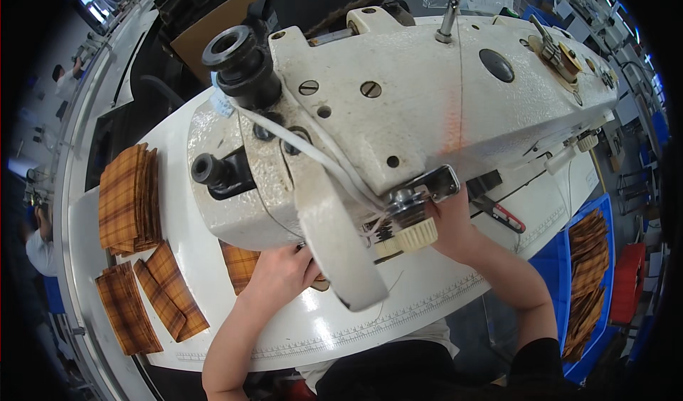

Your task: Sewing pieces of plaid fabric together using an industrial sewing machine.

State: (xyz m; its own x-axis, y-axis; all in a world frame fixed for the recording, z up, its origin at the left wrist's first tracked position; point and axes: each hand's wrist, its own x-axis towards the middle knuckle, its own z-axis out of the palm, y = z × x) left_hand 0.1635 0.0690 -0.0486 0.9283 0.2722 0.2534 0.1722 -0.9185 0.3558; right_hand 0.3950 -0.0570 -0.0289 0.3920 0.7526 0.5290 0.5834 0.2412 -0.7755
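Note:
A large white sewing machine (420,95) fills the middle of the view and covers much of both hands. My left hand (281,273) is at the left of its needle end, fingers bent inward and tips out of sight behind a white curved lever (341,251). Orange-brown plaid cloth (238,266) shows beside that hand; whether the fingers pinch it is hidden. My right hand (449,223) reaches under the machine arm, past a cream ridged knob (416,237), with its fingers covered. Thread snips with red-and-black handles (504,216) lie just right of it.
Stacked plaid pieces (128,202), a second pile (128,308) and loose pieces (171,291) lie at the table's left. A blue bin (551,276) of plaid cloth stands right. A printed ruler (341,337) lines the front edge. Other people (43,248) are far left.

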